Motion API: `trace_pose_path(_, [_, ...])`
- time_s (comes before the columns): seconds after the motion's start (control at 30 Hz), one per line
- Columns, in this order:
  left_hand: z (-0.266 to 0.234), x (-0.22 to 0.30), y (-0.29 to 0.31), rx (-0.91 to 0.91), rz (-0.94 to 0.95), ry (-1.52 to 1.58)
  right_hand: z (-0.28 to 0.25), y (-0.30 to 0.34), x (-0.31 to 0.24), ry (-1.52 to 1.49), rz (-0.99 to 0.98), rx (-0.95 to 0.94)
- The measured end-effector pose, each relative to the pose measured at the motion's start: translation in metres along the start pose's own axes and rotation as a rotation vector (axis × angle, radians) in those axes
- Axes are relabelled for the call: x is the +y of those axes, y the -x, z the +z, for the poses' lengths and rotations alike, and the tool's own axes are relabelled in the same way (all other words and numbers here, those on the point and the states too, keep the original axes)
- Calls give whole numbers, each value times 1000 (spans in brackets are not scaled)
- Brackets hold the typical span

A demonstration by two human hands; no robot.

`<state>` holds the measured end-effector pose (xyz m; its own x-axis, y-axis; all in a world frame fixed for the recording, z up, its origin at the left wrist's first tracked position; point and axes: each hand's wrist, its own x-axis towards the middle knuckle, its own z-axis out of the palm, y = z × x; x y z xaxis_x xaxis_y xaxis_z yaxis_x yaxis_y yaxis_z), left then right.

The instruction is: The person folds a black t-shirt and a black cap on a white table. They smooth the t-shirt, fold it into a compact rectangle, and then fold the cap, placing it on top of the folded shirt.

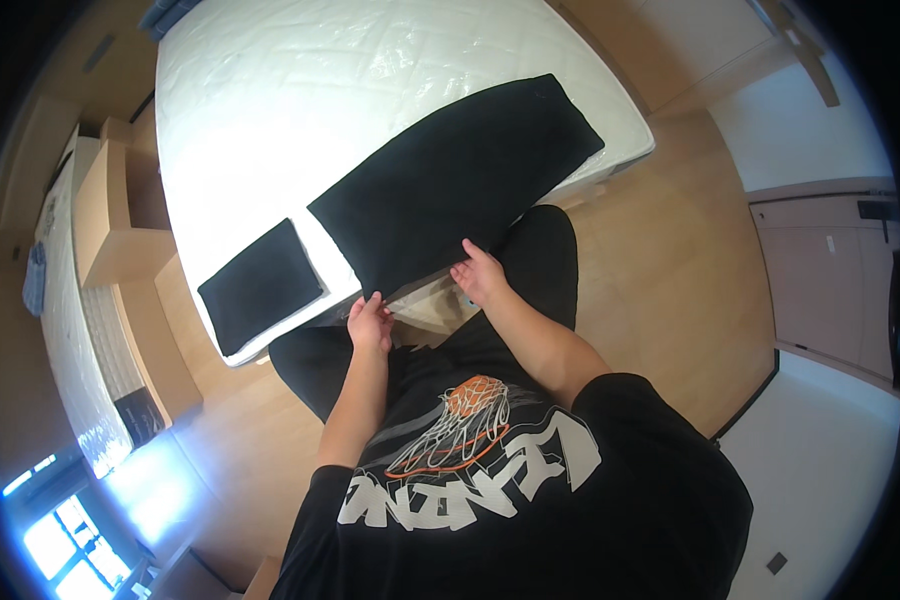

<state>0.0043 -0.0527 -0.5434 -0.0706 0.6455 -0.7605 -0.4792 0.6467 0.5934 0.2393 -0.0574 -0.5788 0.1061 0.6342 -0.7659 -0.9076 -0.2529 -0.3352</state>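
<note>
A pair of black trousers [450, 180], apparently folded lengthwise, lies flat and slantwise across the white mattress [260, 110]. Its narrower end points to the far right, and its wider end hangs at the near edge in front of me. My left hand [370, 325] pinches the near left corner between thumb and fingers. Along the near edge, my right hand [480, 276] holds the cloth with its thumb on top; some of its fingers are partly hidden. Left of the trousers, a neatly folded black garment [262, 287] rests at the mattress's near left corner.
Clear plastic covers the mattress. My black-clad knees [545, 250] are against its near side. On the left stand a wooden shelf unit [105, 215] and another plastic-wrapped mattress [70, 300]. Wooden floor [660, 290] stretches right toward a door [825, 280]. A window [75, 550] glares at lower left.
</note>
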Motion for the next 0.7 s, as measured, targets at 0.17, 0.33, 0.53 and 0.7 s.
trace_pose_path(0.17, [-11,0,-7,17,2,12,4,0,-16,-320,-108,-95])
trace_pose_path(0.33, [-1,1,-2,39,31,33,-4,-12,-30,-432,-161,-49])
trace_pose_path(0.53, [-14,-9,-16,-62,44,-20,-1,-22,-29,-426,-269,112])
trace_pose_path(0.7, [-11,-2,-16,-125,-34,-142,17,-12,-34,-260,-252,363])
